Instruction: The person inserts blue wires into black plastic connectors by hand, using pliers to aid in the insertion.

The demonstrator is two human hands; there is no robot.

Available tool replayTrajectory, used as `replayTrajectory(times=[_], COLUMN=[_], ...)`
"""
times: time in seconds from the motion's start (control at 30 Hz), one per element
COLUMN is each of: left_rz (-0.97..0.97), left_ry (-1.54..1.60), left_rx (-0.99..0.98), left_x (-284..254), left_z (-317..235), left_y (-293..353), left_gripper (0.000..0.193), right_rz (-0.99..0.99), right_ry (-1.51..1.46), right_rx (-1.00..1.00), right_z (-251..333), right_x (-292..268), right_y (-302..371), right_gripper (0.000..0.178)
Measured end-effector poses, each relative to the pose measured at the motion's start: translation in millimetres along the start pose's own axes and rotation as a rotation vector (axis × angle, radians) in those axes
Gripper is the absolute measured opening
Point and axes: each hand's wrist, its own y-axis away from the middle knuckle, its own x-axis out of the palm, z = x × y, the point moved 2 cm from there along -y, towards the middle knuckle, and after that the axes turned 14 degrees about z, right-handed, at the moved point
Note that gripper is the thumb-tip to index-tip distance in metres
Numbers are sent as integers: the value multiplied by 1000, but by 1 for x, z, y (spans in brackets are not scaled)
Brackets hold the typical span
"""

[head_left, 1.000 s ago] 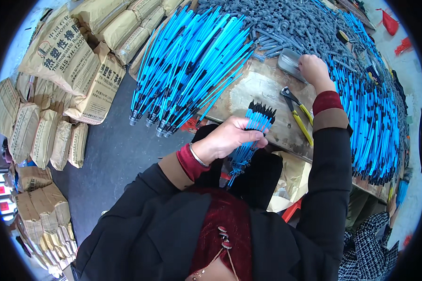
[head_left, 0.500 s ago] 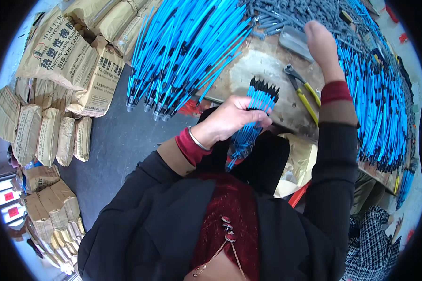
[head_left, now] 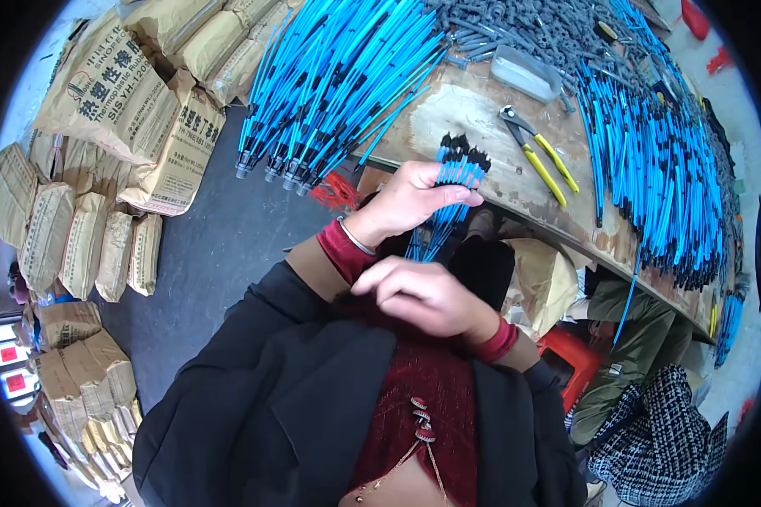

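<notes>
A bundle of thin blue rods with black tips (head_left: 461,171) is gripped in my left hand (head_left: 414,198), its thumb laid across the front. The black ends point up toward the table, and the lower ends hang over my lap. Just below, in front of my chest, is my right hand (head_left: 435,297), its back turned up and fingers curled. It is slightly blurred, and whatever its fingertips may hold is hidden. Pliers with yellow handles (head_left: 543,171) lie on the wooden table (head_left: 448,118), beyond the bundle.
Large piles of blue rods lie at the table's left (head_left: 338,101) and right (head_left: 672,182). Behind are grey plastic parts (head_left: 524,29) and a clear tray (head_left: 524,84). Paper sacks (head_left: 114,101) are stacked left. At lower right are a red stool (head_left: 579,359) and another person's legs (head_left: 621,325).
My right hand has come down from beside the tray to in front of my chest. My left hand still grips the bundle, nearly in place.
</notes>
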Motion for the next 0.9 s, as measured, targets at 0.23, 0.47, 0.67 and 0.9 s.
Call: replayTrajectory(times=[0.23,0.47,0.67,0.9], left_rz=[-83,-40,-69,-59], left_ry=[-80,-27,9,-1], left_rx=[-7,4,16,-13], left_x=[4,4,4,6], left_z=[-9,-7,-9,-13], left_y=[4,1,0,-1], left_gripper=[19,21,20,20], right_rz=[-893,-697,-719,-701], right_ry=[35,1091,1068,1128], right_rx=[55,469,496,502], right_z=[63,59,64,64], right_x=[-61,-74,-72,-76], right_y=[18,27,22,25], right_gripper=[3,15,28,33])
